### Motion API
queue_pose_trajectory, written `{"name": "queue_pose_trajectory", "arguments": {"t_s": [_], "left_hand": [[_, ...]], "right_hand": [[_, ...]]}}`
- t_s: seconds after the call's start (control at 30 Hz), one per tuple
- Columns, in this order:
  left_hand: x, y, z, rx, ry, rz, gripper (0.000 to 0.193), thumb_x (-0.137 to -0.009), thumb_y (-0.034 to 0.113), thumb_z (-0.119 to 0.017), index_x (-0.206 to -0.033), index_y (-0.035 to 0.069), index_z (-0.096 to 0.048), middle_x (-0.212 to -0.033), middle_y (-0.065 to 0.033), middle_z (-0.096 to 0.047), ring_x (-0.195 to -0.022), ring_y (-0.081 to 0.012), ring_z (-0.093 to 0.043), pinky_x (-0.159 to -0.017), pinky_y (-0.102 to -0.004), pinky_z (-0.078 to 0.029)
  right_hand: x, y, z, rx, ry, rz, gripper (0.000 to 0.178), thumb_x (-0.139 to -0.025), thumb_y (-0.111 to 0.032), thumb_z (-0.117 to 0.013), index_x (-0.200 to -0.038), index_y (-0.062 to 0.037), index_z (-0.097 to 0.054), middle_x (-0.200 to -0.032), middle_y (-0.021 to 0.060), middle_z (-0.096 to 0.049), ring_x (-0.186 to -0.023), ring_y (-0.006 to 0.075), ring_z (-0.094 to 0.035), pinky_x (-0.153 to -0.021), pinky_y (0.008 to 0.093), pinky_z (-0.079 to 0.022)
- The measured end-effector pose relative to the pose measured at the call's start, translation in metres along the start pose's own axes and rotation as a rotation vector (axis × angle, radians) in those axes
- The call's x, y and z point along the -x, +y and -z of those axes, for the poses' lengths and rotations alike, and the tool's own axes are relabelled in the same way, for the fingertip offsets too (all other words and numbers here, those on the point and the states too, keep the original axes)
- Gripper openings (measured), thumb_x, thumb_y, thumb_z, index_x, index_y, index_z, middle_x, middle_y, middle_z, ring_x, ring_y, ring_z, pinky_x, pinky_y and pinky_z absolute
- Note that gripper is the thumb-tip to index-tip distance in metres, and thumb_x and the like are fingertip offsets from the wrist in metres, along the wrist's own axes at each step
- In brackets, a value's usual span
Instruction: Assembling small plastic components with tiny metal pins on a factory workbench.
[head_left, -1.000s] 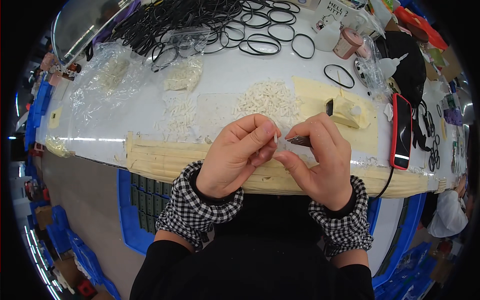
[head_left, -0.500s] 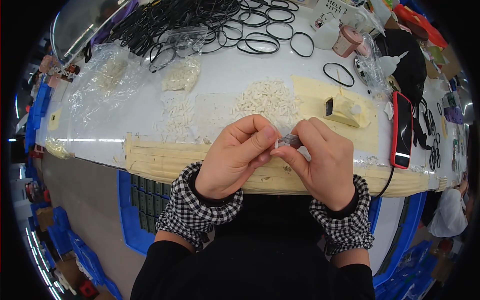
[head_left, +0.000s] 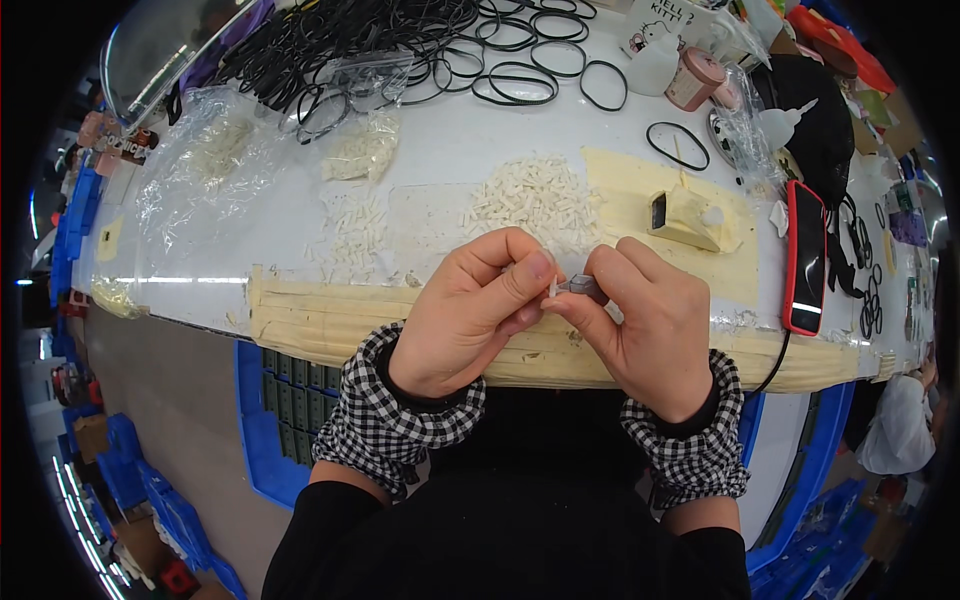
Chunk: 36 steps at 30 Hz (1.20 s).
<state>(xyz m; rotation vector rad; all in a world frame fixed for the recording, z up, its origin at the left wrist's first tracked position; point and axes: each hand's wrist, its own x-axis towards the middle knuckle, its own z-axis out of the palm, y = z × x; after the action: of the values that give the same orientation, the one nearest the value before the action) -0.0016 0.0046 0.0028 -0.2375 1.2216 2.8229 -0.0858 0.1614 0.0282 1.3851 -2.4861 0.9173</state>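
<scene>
Over the table's near edge, my left hand (head_left: 455, 315) pinches a small white piece (head_left: 553, 287) between thumb and fingers. My right hand (head_left: 655, 325) is closed around a small grey metallic piece (head_left: 584, 286), gripped by thumb and forefinger. The grey piece's tip meets or nearly meets the white one; my fingertips partly hide both. Just beyond my hands lies a heap of short white pieces (head_left: 533, 195). A thinner scatter of white bits (head_left: 355, 232) lies to its left.
Clear plastic bags (head_left: 215, 150) with pale pieces lie at the left. Black rubber-like loops (head_left: 350, 50) pile up at the back. A yellow taped block (head_left: 695, 222) and a red-cased phone (head_left: 804, 260) with a cable are on the right. Blue crates (head_left: 262, 440) stand below the table.
My right hand has shifted very slightly to the right, and the grey piece has tilted a little in its fingers. My left hand stays nearly still.
</scene>
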Motion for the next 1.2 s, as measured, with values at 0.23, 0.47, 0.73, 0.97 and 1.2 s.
{"name": "queue_pose_trajectory", "arguments": {"t_s": [0.23,0.47,0.73,0.97,1.2], "left_hand": [[-0.001,0.0,-0.002,-0.008,0.01,-0.002,0.02,-0.097,0.022,-0.054,-0.087,0.005,-0.052,-0.082,-0.0001,-0.049,-0.066,-0.0044,-0.038,-0.062,-0.0187,-0.035],[-0.003,0.001,-0.002,-0.005,0.056,-0.02,0.023,-0.1,0.024,-0.046,-0.09,0.005,-0.051,-0.085,-0.0031,-0.052,-0.067,-0.007,-0.041,-0.059,-0.0182,-0.035],[-0.004,0.002,-0.001,0.15,0.112,-0.04,0.019,-0.1,0.017,-0.041,-0.109,0.002,-0.05,-0.094,-0.0076,-0.056,-0.08,-0.0126,-0.051,-0.07,-0.0215,-0.045],[-0.005,0.001,-0.001,0.162,0.123,-0.064,0.02,-0.1,0.018,-0.043,-0.11,0.001,-0.05,-0.094,-0.0075,-0.055,-0.079,-0.0121,-0.05,-0.067,-0.022,-0.043],[-0.003,0.005,-0.008,-0.011,0.036,0.052,0.026,-0.1,0.021,-0.047,-0.11,-0.002,-0.055,-0.086,-0.0041,-0.056,-0.072,-0.0088,-0.048,-0.062,-0.019,-0.038]], "right_hand": [[0.001,0.0,0.001,0.013,-0.022,0.001,0.038,-0.079,-0.042,-0.069,-0.07,-0.0094,-0.052,-0.06,0.0025,-0.045,-0.048,0.0196,-0.05,-0.043,0.0313,-0.038],[0.005,0.017,0.011,-0.152,0.062,-0.175,0.027,-0.078,-0.023,-0.075,-0.075,-0.004,-0.055,-0.065,0.0066,-0.053,-0.054,0.0216,-0.055,-0.048,0.0303,-0.042],[0.015,0.015,0.007,-0.068,-0.051,-0.228,0.017,-0.078,-0.013,-0.072,-0.084,-0.0045,-0.058,-0.075,0.0075,-0.054,-0.06,0.0241,-0.059,-0.052,0.0326,-0.045],[0.012,0.011,-0.009,0.078,-0.056,-0.176,0.015,-0.077,-0.01,-0.069,-0.086,-0.0079,-0.057,-0.08,0.0058,-0.053,-0.061,0.0261,-0.058,-0.053,0.0353,-0.045],[0.001,0.002,0.0,-0.26,0.151,-0.074,0.023,-0.07,0.006,-0.065,-0.089,-0.0039,-0.057,-0.082,0.0087,-0.053,-0.062,0.0255,-0.059,-0.052,0.0329,-0.046]]}}
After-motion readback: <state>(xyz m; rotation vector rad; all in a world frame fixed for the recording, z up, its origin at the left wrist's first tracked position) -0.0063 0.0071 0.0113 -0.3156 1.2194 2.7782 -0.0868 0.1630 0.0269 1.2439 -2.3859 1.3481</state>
